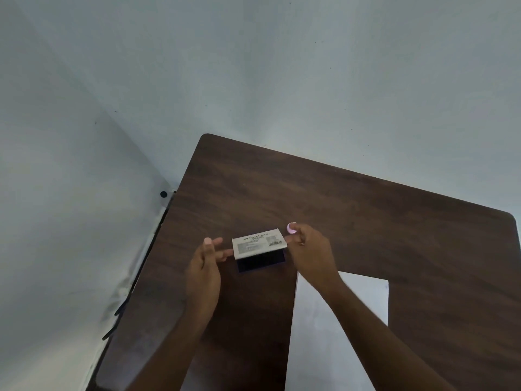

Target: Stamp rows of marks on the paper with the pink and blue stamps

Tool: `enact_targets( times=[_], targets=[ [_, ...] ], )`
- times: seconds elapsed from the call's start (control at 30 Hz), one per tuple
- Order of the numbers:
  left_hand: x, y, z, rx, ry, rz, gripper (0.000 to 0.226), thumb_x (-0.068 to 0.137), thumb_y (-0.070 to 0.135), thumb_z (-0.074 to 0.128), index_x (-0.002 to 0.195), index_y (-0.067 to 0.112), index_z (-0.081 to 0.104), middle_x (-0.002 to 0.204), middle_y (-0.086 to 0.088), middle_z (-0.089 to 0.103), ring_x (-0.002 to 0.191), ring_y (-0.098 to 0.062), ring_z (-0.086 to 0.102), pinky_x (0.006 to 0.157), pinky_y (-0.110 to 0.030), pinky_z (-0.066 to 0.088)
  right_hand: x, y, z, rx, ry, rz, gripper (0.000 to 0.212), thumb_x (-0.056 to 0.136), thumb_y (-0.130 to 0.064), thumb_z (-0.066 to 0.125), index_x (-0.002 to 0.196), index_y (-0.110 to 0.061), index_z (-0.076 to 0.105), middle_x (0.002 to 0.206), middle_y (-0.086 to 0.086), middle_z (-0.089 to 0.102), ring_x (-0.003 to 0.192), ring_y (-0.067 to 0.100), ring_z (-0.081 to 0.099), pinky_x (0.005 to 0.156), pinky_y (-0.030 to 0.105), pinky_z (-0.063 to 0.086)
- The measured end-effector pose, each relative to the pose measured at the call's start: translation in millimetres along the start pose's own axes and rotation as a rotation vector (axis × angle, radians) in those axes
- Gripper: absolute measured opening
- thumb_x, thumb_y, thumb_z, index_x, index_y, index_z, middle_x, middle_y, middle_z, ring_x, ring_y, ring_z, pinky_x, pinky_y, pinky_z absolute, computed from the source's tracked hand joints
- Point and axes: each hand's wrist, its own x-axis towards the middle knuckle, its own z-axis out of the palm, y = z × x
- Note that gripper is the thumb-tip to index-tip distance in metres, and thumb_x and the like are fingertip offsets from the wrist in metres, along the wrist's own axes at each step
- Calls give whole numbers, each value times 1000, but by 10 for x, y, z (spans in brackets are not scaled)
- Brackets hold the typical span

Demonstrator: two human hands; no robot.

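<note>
The white paper [332,334] lies nearest, blank, at the table's [394,235] near edge, its long axis running from that edge toward the far one. Beyond it, around the table's middle, an ink pad [260,262] sits open, its white labelled lid [259,245] tilted up and its long axis running left to right. The left hand [204,273] touches the lid's left end with loosely spread fingers. The right hand [310,249] pinches a small pink thing, probably the pink stamp [291,227], at the lid's right corner.
</note>
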Motion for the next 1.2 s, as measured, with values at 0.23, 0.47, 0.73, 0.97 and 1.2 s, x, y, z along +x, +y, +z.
enact_targets(
  times=[0.23, 0.47, 0.73, 0.97, 1.2],
  targets=[
    [-19, -107, 45, 88, -10, -45, 51, 95, 62, 25, 113, 33, 61, 83, 16, 73, 91, 1, 63, 85, -32, 46, -78, 58, 134, -203, -121, 74, 35, 94, -17, 49, 129, -14, 47, 124, 9, 62, 92, 15, 60, 61, 8, 40],
    [11, -168, 84, 217, -34, -20, 51, 92, 66, 22, 112, 36, 59, 80, 23, 71, 80, 18, 58, 71, -17, 39, -75, 109, 242, -225, -152, 79, 28, 93, -17, 51, 121, -14, 49, 126, 6, 61, 107, 23, 62, 79, 25, 52],
    [22, -197, 111, 196, -29, -7, 51, 94, 61, 25, 116, 30, 59, 85, 14, 71, 87, 5, 62, 74, -22, 43, -45, 113, 263, -232, -166, 116, 26, 94, -19, 51, 118, -12, 50, 125, 7, 61, 107, 23, 62, 83, 28, 54],
    [48, -180, 110, 229, -18, 25, 43, 96, 56, 28, 111, 31, 59, 84, 13, 71, 89, 0, 63, 80, -30, 47, -48, 94, 277, -225, -166, 134, 19, 93, -22, 53, 111, -16, 52, 123, 5, 63, 103, 22, 64, 73, 19, 49],
    [51, -125, 109, 364, 48, 125, 25, 97, 46, 39, 106, 32, 58, 88, 24, 57, 85, 6, 56, 61, -8, 40, -93, 57, 238, -166, -104, 45, 17, 91, -19, 53, 108, -18, 58, 121, 2, 65, 107, 17, 63, 84, 24, 53]
  ],
)
